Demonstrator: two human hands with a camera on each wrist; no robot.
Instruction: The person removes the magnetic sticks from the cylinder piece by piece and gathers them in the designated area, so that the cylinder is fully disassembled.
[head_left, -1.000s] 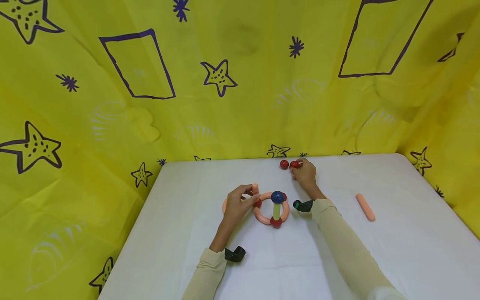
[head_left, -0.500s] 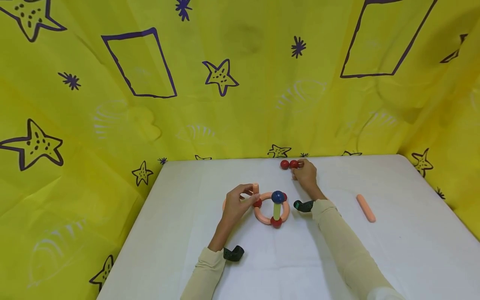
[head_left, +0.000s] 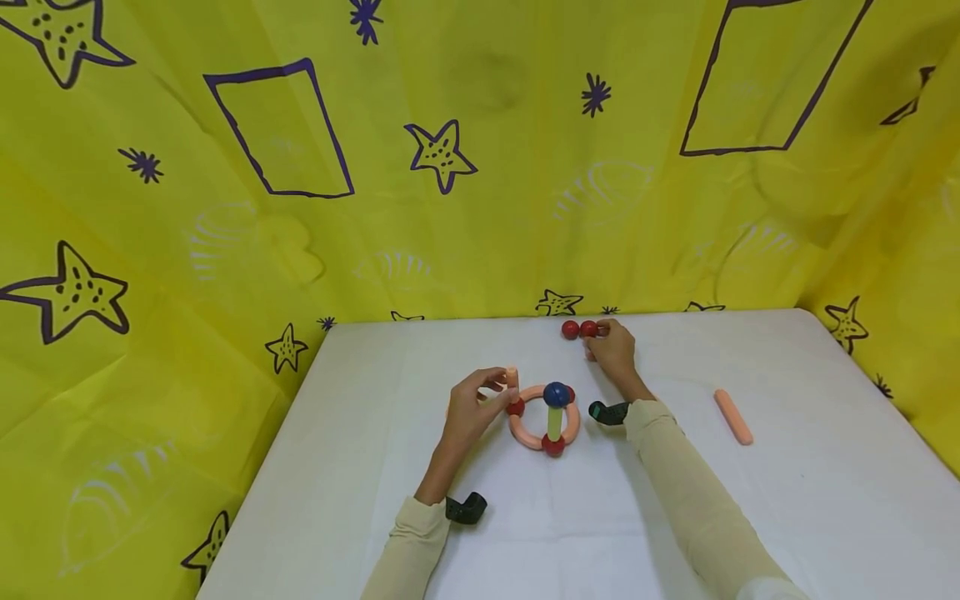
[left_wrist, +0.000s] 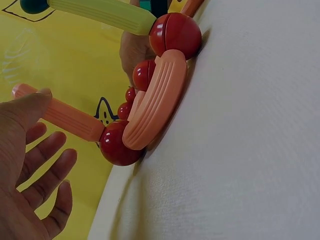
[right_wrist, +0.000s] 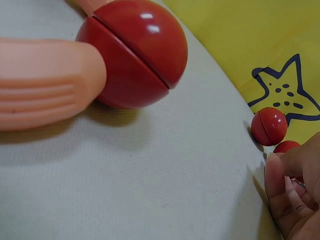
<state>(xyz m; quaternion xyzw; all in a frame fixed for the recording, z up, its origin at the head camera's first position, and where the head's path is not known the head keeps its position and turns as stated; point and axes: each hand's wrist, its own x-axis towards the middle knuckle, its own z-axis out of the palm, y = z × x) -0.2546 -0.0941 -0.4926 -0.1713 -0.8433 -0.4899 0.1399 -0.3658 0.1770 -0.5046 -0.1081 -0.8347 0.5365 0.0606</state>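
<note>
My left hand (head_left: 468, 412) holds an upright salmon-coloured stick (head_left: 512, 378) between thumb and fingers. In the left wrist view the lower end of that stick (left_wrist: 72, 119) meets a red ball (left_wrist: 120, 143), and the other fingers are spread off it. This ball belongs to a ring of curved salmon pieces (head_left: 527, 437) joined by red balls. On the ring's near ball stands a yellow-green stick (head_left: 554, 423) topped by a blue ball (head_left: 557, 394). At the table's far edge my right hand (head_left: 617, 354) pinches a red ball (head_left: 588, 328), partly hidden by the fingers in the right wrist view.
A second loose red ball (head_left: 570, 330) lies just left of the pinched one. A salmon stick (head_left: 733, 417) rests on the white table (head_left: 810, 500) at the right. Behind the table hangs a yellow curtain (head_left: 487, 242) printed with stars.
</note>
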